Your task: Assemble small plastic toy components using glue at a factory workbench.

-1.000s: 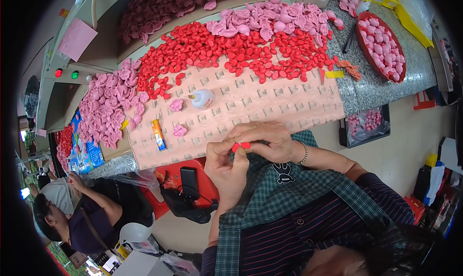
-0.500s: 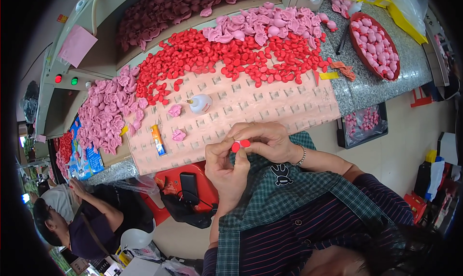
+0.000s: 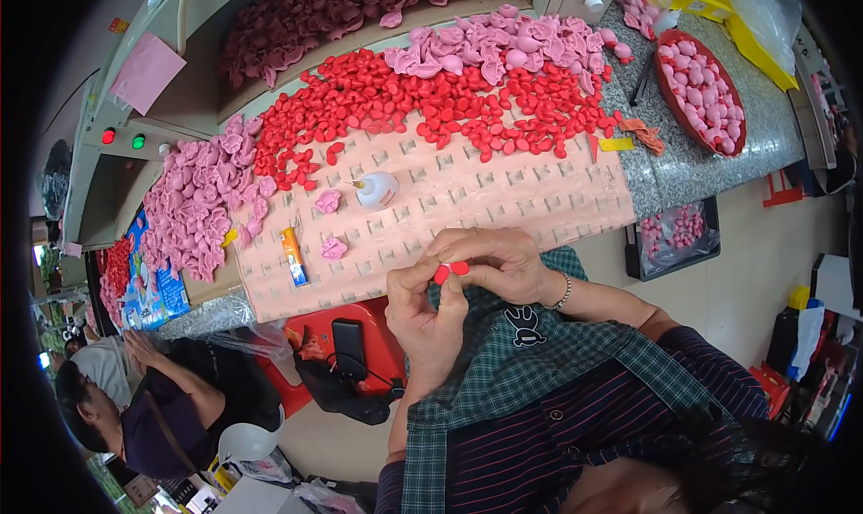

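At 9 o'clock in the view, a mound of pink moulded pieces (image 3: pixel 202 204) lies heaped on the desk (image 3: pixel 683 181), within reach beside the pale pegged board (image 3: pixel 467 199). On that board, at about 10 o'clock from the hands, sit an orange glue tube (image 3: pixel 292 255), 2 loose pink pieces (image 3: pixel 330 225) and a small white glue bottle (image 3: pixel 378 190), probably parked close so they can be grabbed quickly. A broad band of red pieces (image 3: pixel 449 101) covers the board's far edge at 12 o'clock.

The left hand (image 3: pixel 430 309) is curled nearly closed, thumb and forefinger pinching a small red piece (image 3: pixel 442 273) held up over the lap near the board's front edge. The right hand (image 3: pixel 496 264) meets it from 2 o'clock, fingers bent and pinching a 2nd red piece (image 3: pixel 460 267) against the 1st, apparently pressing them together.

At 2 o'clock, a red oval tray (image 3: pixel 672 101) holds more pink pieces.
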{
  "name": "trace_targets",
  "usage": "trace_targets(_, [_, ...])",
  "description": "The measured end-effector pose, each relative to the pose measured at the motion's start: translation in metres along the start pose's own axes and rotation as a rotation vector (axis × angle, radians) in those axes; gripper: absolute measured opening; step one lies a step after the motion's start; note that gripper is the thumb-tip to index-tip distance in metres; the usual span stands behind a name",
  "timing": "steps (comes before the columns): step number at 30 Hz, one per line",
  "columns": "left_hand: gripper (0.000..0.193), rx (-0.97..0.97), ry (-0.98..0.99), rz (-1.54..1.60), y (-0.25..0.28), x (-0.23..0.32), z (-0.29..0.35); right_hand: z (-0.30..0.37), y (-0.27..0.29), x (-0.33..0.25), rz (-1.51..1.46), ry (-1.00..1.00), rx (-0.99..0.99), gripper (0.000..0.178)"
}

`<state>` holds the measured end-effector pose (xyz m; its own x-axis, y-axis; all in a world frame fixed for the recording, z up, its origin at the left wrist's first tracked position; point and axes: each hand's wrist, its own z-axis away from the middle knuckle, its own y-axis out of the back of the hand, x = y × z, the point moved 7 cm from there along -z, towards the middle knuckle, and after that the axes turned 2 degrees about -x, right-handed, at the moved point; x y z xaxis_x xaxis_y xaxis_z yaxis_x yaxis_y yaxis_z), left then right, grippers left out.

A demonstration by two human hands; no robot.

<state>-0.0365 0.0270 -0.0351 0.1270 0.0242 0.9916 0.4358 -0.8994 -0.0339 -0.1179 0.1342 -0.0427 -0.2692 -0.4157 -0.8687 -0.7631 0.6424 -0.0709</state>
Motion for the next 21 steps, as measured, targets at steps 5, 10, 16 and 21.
trace_targets(5, [0.021, 0.018, 0.050, 0.037, -0.006, 0.007, -0.002, 0.003, 0.007, 0.017, -0.590, -0.200, 0.073, 0.026])
trace_targets(10, [0.014, 0.043, 0.058, 0.161, -0.011, 0.006, -0.003, 0.005, 0.012, 0.021, -0.645, -0.243, 0.086, 0.028])
trace_targets(16, [0.011, 0.045, -0.020, 0.054, -0.009, 0.014, -0.004, 0.004, 0.010, 0.019, -0.635, -0.241, 0.050, 0.028])
trace_targets(21, [0.009, 0.083, -0.072, 0.037, -0.008, 0.019, -0.004, 0.004, 0.009, 0.021, -0.586, -0.271, 0.033, 0.030])
